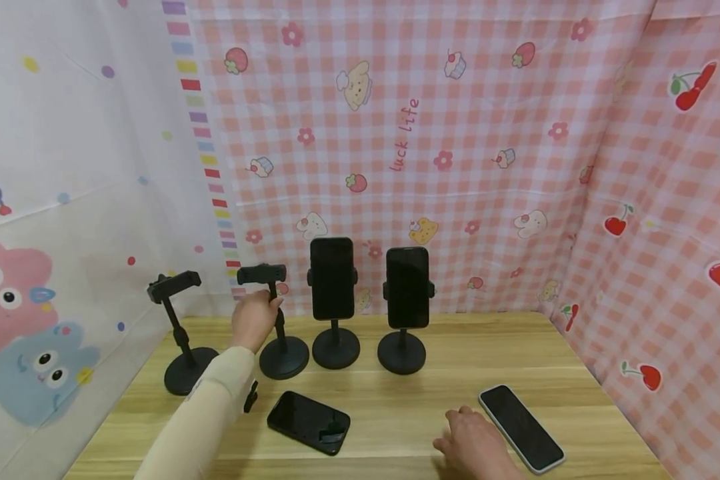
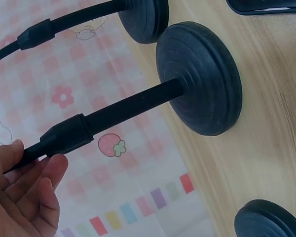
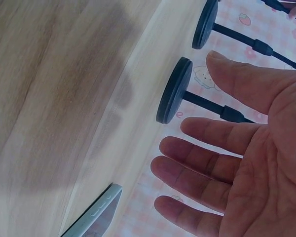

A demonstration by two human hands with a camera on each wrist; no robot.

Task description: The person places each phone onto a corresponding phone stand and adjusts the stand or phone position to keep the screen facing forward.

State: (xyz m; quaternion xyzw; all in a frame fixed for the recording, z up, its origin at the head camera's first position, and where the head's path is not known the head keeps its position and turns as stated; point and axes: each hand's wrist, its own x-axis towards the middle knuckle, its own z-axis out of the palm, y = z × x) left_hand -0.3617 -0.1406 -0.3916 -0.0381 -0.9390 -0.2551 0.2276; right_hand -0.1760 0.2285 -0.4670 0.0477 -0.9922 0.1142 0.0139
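My left hand (image 1: 255, 320) pinches the upper pole of a black phone stand (image 1: 284, 353) whose clamp on top is bare. In the left wrist view, thumb and fingers (image 2: 53, 170) close round the thin rod just above the collar, and the round base (image 2: 207, 79) rests on the table. My right hand (image 1: 475, 443) is low over the front right of the table, beside a phone with a white edge (image 1: 522, 429). The right wrist view shows its fingers (image 3: 202, 158) spread and relaxed, with nothing in the palm.
Two phone stands hold upright black phones, one in the middle (image 1: 333, 280) and one to its right (image 1: 407, 287). Another bare stand (image 1: 183, 333) is at the far left. A black phone (image 1: 309, 422) lies on the wooden table (image 1: 486, 353) near a small black piece (image 1: 251, 398). Patterned cloth (image 1: 456, 120) hangs behind.
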